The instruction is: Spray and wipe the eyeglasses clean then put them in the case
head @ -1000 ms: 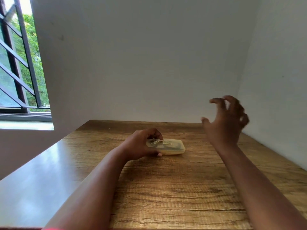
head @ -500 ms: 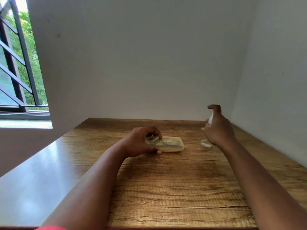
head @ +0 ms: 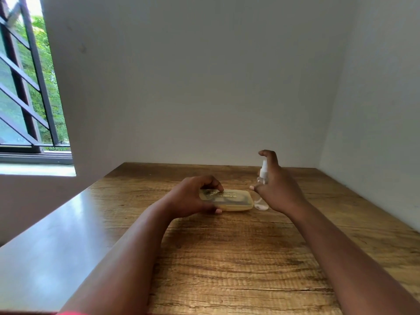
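Note:
A translucent yellow glasses case (head: 236,201) lies closed on the wooden table (head: 227,264), with dark eyeglasses dimly showing through its lid. My left hand (head: 193,196) grips the case's left end, fingers on the lid and thumb under the front edge. My right hand (head: 277,189) holds a small clear spray bottle (head: 261,189) upright just right of the case, index finger raised over the white nozzle. The bottle's base sits near or on the table beside the case.
White walls close the table in at the back and on the right. A barred window (head: 27,87) is at the far left, above a sill. The table's glossy left edge (head: 56,235) runs toward me.
My right hand came down from the air, took the spray bottle and carried it left, close beside the case. My left hand stayed on the case.

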A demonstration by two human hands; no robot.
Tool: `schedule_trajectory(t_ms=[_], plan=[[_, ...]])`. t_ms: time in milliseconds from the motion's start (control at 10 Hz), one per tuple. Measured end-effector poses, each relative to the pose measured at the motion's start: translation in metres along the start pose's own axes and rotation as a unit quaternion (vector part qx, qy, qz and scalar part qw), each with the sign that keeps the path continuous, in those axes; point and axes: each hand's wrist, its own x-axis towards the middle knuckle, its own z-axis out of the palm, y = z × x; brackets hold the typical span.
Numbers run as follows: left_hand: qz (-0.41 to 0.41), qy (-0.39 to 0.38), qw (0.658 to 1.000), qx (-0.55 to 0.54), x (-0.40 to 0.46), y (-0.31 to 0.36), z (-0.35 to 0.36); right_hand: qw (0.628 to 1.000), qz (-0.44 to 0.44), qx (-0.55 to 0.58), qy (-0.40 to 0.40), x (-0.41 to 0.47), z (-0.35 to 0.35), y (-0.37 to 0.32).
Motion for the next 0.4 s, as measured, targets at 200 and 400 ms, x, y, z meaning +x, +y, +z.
schedule_trajectory(t_ms=[200, 400], plan=[[-0.006, 0.003, 1.0, 0.002, -0.0039, 0.0053, -0.002, 1.0, 0.005, 0.009, -0.008, 0.0009, 0.0022, 0.0026], [0.001, 0.087, 0.996, 0.011, -0.0035, 0.0077, -0.0048, 0.994, -0.038, 0.014, 0.101, 0.0004, -0.0036, -0.0016]])
